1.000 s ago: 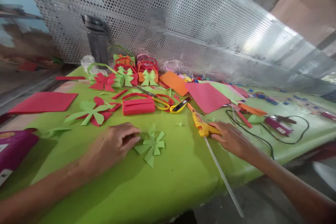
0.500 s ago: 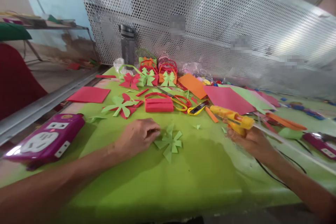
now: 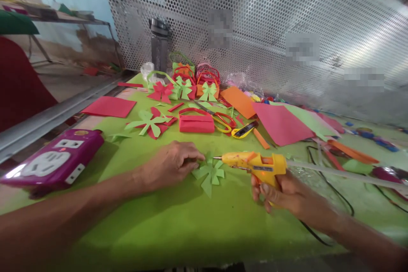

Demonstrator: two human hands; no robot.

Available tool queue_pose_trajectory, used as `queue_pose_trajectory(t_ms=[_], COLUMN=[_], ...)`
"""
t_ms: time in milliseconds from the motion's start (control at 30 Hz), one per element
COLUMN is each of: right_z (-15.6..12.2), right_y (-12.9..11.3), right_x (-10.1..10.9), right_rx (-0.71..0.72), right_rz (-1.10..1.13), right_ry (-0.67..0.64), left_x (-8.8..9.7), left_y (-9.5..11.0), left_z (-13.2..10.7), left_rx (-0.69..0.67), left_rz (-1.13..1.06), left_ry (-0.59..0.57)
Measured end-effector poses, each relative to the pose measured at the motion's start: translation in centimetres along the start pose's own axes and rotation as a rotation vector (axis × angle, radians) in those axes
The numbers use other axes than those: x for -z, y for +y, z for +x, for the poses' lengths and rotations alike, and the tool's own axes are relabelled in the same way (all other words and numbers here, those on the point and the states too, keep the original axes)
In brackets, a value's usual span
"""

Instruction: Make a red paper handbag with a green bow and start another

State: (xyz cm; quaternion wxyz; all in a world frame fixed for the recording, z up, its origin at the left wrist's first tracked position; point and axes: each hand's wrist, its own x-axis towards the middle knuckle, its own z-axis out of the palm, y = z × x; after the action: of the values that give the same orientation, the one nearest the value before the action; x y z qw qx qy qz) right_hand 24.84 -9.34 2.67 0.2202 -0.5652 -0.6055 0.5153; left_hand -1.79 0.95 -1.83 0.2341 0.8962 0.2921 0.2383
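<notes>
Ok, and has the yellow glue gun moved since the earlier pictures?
Yes. Judged against the red paper bag, the glue gun, in the right hand, has moved left and nearer the camera.

the glue gun (image 3: 255, 162) is yellow, the paper cutout (image 3: 210, 174) beside it light green, the surface (image 3: 153, 229) lime green, the nearest bag (image 3: 196, 124) red, the power strip (image 3: 72, 156) purple and white, and the metal panel (image 3: 191, 4) silvery, dotted with holes.
</notes>
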Motion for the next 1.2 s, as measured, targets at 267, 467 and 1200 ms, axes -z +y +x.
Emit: queue_pose_trajectory(t_ms=[267,467,1200], right_z=[-0.7,-0.6,-0.6], right_y=[1.1,0.5,-1.3], right_x=[0.1,0.5,0.9], right_rx=[-0.018,0.015,-0.095], right_rz=[-0.275,-0.362,-0.773], right_ry=[-0.051,-0.053,-0.045], left_x=[0.0,-0.1,0.3], left_y=[0.5,0.4,0.1], left_z=[0.1,0.2,0.3], left_rx=[-0.046,-0.081,-0.150], left_rz=[0.012,-0.018,0.154], left_ry=[0.008,0.007,-0.134])
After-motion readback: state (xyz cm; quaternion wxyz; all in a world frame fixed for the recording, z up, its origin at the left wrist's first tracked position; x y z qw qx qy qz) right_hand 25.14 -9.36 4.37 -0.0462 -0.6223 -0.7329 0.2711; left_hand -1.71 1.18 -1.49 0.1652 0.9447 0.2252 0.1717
